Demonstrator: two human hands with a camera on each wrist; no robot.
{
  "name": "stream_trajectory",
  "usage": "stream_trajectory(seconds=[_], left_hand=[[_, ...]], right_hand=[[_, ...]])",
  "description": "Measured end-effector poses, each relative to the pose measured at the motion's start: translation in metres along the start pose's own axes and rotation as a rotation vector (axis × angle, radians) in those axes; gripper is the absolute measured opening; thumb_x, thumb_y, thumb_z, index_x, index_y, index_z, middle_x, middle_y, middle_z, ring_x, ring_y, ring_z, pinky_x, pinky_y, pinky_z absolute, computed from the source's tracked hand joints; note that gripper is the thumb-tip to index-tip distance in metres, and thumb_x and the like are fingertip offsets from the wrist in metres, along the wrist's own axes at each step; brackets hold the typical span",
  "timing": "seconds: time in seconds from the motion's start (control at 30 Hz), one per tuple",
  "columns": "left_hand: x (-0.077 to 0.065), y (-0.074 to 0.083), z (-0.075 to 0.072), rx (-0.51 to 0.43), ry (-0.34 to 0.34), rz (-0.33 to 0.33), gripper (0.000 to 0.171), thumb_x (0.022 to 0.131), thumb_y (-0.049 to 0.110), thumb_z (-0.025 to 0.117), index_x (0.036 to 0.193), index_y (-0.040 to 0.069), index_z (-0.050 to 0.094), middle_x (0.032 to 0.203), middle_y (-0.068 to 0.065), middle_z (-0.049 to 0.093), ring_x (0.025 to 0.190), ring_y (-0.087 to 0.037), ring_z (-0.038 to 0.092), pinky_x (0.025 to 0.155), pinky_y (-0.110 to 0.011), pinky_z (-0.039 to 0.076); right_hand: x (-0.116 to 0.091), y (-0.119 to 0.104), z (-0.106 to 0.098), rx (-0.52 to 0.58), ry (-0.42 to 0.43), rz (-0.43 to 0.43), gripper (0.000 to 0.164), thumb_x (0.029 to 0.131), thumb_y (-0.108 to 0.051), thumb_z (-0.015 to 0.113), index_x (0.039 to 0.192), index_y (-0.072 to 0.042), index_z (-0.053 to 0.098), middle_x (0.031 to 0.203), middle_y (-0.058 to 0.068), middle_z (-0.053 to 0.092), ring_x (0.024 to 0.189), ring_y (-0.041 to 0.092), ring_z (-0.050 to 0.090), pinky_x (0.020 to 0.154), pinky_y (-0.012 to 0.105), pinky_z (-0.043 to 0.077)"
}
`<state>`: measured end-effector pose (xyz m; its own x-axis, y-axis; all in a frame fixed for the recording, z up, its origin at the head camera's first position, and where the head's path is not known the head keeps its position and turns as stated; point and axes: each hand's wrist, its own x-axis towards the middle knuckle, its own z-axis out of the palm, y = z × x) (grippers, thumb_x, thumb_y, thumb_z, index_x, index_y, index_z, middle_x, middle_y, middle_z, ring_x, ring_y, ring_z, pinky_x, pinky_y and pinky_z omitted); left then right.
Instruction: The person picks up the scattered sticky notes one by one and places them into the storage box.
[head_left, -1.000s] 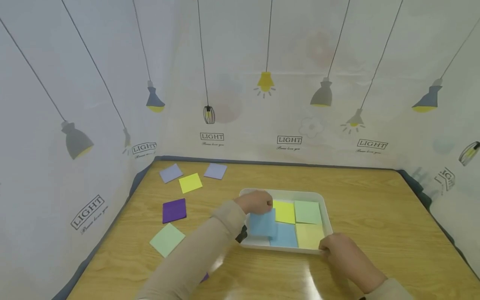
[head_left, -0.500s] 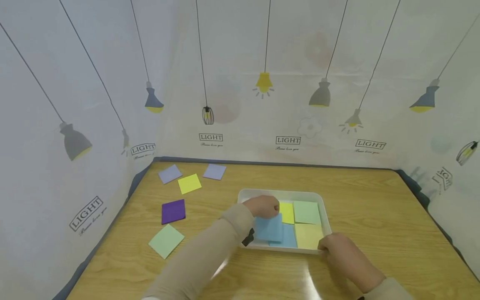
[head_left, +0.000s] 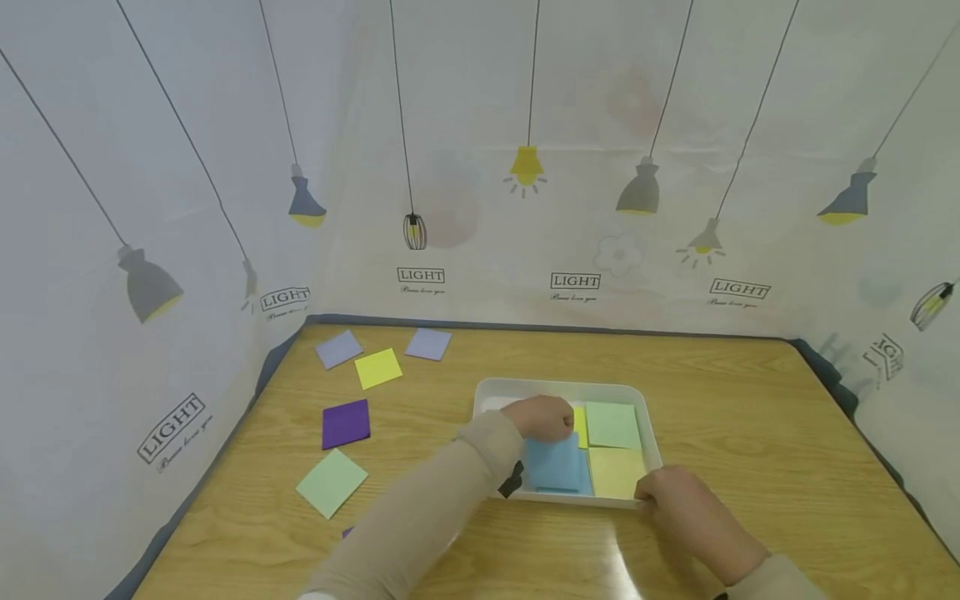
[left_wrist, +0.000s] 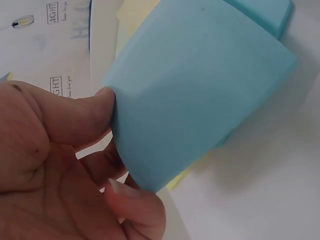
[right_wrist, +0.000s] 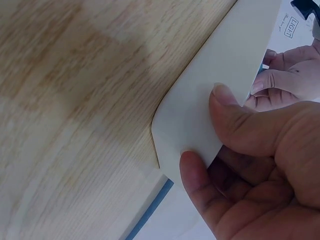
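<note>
My left hand (head_left: 543, 418) pinches a light blue sticky note (left_wrist: 195, 85) by one edge, thumb on one face and fingers behind. In the head view this note hangs over another blue sticky-note pad (left_wrist: 270, 12), mostly covering it. Both are within the white tray (head_left: 570, 387). Its right side holds a green pad (head_left: 612, 425) above a pale yellow pad (head_left: 617, 473). A bright yellow pad (head_left: 580, 427) is partly hidden behind my left hand. My right hand (head_left: 686, 512) grips the tray's near right corner, thumb and fingers on its wall (right_wrist: 195, 115).
Left of the tray, loose on the wooden table (head_left: 750, 417), lie two lilac notes (head_left: 339, 349), a yellow note (head_left: 378, 368), a dark purple note (head_left: 346, 423) and a green note (head_left: 332, 483). Another purple corner (head_left: 347, 532) peeks out by my left sleeve. Patterned cloth walls surround the table.
My left hand has moved right inside the tray, carrying the blue sticky note from the left side to over the other blue pad. My right hand keeps its grip on the corner.
</note>
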<state>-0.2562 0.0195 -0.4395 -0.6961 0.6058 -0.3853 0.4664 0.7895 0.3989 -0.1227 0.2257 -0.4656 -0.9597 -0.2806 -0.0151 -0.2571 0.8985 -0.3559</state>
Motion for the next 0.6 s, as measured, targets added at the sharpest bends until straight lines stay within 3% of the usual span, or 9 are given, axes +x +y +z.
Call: stream_trajectory(seconds=[0.2,0.47,0.6], left_hand=[[0.01,0.002,0.006,-0.022,-0.019,0.014,0.037,0.1,0.01,0.048,0.065,0.014,0.037,0.059,0.004,0.031,0.052,-0.008,0.027,0.053,-0.022,0.025],[0.008,0.009,0.007,-0.014,-0.03,0.011,0.039,0.097,0.005,0.043,0.061,0.014,0.033,0.055,0.004,0.027,0.05,-0.009,0.022,0.051,-0.022,0.023],[0.007,0.011,0.011,-0.002,-0.001,-0.033,0.031,0.097,0.008,0.049,0.067,0.015,0.045,0.061,0.005,0.036,0.055,-0.009,0.031,0.053,-0.023,0.027]], right_hand=[[0.001,-0.003,-0.002,0.015,-0.02,0.028,0.017,0.08,-0.005,0.081,0.069,-0.015,0.072,0.071,-0.005,0.068,0.07,0.008,0.058,0.066,0.03,0.056],[0.0,-0.002,-0.002,0.0,0.012,-0.005,0.018,0.079,-0.005,0.082,0.067,-0.015,0.072,0.069,-0.007,0.066,0.068,0.007,0.055,0.063,0.028,0.053],[0.0,-0.001,-0.001,0.011,0.017,-0.016,0.019,0.078,-0.004,0.081,0.067,-0.015,0.072,0.069,-0.007,0.067,0.066,0.005,0.055,0.061,0.025,0.052]])
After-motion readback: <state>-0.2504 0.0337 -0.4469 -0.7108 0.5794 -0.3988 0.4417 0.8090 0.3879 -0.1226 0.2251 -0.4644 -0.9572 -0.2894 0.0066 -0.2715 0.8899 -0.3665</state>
